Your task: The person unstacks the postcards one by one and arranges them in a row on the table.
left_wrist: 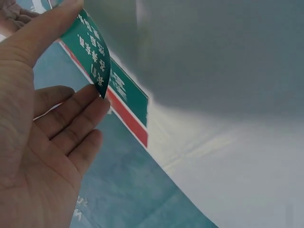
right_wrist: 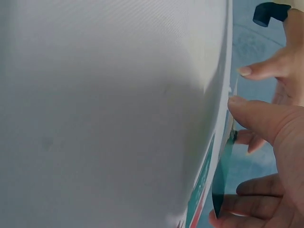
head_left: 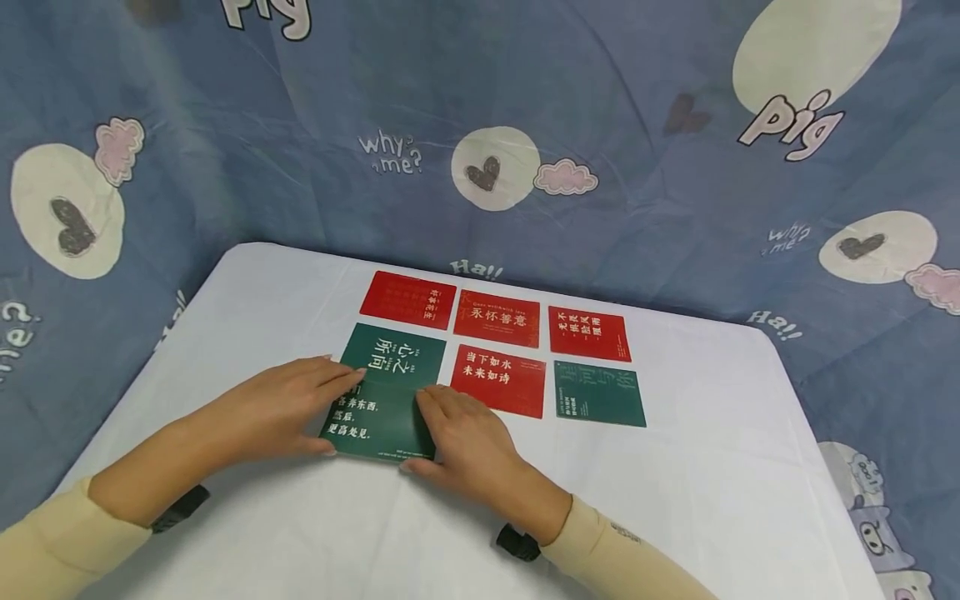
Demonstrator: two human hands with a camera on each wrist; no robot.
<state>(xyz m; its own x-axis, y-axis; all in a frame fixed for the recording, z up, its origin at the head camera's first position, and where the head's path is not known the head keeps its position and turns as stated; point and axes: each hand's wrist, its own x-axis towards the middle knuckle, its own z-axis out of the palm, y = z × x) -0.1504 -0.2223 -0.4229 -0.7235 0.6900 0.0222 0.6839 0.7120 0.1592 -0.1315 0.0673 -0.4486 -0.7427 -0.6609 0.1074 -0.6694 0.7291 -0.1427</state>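
Note:
A green card with white lettering is held by its left and right edges between both hands, slightly bowed in the left wrist view. The left hand grips its left side, thumb at the near corner and fingertips at the far one. On the opposite side the right hand holds it likewise, thumb near and fingers far. Directly behind, a second green card lies on the table, its near part overlapped by the held one. In the right wrist view the held card appears nearly edge-on.
Three red cards, left, middle and right, form the back row on the white table. Ahead of them lie another red card and a smaller green card. A blue patterned curtain hangs behind the table.

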